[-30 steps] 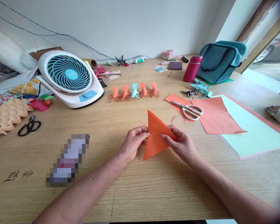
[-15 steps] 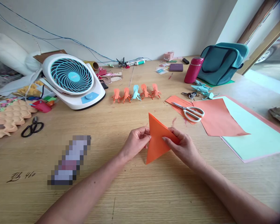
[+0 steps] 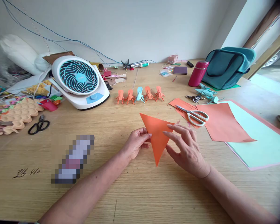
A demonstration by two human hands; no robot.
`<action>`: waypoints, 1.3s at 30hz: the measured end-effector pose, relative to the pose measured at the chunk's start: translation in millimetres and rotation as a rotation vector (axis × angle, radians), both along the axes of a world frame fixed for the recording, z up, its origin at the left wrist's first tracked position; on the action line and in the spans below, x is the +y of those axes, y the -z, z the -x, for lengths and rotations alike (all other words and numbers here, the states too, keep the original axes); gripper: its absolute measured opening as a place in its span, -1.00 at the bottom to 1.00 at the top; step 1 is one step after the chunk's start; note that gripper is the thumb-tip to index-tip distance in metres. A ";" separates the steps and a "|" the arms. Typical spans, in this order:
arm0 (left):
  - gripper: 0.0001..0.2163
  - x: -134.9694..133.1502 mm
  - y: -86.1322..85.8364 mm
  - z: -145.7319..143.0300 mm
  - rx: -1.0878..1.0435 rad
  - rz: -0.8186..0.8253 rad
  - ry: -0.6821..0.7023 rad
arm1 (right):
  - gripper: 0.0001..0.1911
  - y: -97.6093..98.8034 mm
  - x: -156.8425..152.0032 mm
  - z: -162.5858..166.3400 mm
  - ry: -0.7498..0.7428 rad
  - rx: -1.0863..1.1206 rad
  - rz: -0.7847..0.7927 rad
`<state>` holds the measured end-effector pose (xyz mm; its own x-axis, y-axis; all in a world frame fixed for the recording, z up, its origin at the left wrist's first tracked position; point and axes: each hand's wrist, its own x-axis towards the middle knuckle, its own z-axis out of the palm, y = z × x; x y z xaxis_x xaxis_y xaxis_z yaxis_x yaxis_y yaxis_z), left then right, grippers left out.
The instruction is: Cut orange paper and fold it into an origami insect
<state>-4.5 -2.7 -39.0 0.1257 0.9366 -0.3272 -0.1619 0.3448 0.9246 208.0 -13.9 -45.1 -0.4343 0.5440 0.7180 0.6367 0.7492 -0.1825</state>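
- The person's left hand point(image 3: 138, 143) grips an orange paper triangle point(image 3: 157, 132) by its left edge, thumb on the near face and fingers curled behind.
- The right hand point(image 3: 189, 151) is open, its fingers apart; two fingertips touch the triangle's face near the right corner, and the thumb is at the lower right edge.
- The triangle is held above the middle of the bench point(image 3: 154, 199), one point aimed down toward the person.
- Beyond it stand five folded paper figures in a row: two orange, one light blue point(image 3: 139, 94), then two more orange.
- White-handled scissors point(image 3: 189, 113) lie to the right, across an orange strip point(image 3: 176, 103) and the edge of a larger orange sheet point(image 3: 226, 123).
- That sheet partly covers pale green paper point(image 3: 247, 146).
- Farther back, a red flask point(image 3: 198, 74) stands beside a teal bag point(image 3: 226, 70).
- At left are a white fan point(image 3: 80, 77) and black-handled scissors point(image 3: 39, 127).
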 end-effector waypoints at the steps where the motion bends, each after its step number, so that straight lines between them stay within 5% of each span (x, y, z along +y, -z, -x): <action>1: -0.71 -1.6 -0.8 -1.6 -0.011 0.008 0.017 | -0.56 0.0 -0.6 1.5 -0.013 -0.045 -0.018; 8: -0.68 -9.5 -1.8 -7.5 0.030 -0.048 0.115 | -0.77 -6.1 -2.5 2.6 -0.142 -0.053 -0.041; 20: -0.83 0.4 -4.6 1.0 0.248 -0.382 0.045 | -0.78 -5.8 -6.8 6.1 -0.280 -0.124 0.003; 39: -0.86 -4.1 -16.3 -0.3 0.211 -0.356 0.068 | -0.79 -4.5 -12.2 9.8 -0.350 -0.087 0.055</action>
